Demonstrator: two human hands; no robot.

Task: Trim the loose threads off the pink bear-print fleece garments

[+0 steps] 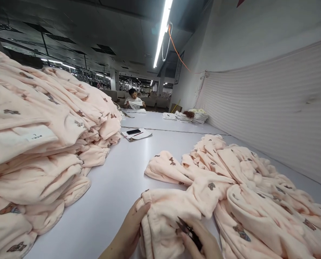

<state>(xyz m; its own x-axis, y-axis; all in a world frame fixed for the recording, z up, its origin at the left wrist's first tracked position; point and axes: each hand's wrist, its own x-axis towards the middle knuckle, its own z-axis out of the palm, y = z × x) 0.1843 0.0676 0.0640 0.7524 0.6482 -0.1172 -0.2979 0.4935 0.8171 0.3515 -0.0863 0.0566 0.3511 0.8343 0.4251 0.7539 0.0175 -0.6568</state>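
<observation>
In front of me lies a pale pink fleece garment (167, 208) with small printed bear figures. My left hand (132, 226) grips its folded edge, thumb on top and the other fingers hidden beneath. Small dark thread snips (188, 230) are in my right hand (200, 239), with the blades pointing up and left just over the cloth. Part of the same garment stretches away to the right, where it meets a loose heap of like garments (257, 190).
A tall pile of pink garments (41, 126) stands on the left of the white table (117, 194). Farther back, a phone (133, 131) lies on papers (146, 135). Stacked cloth pieces (199, 116) rest near the right wall. A person (134, 100) holds white cloth at the far end.
</observation>
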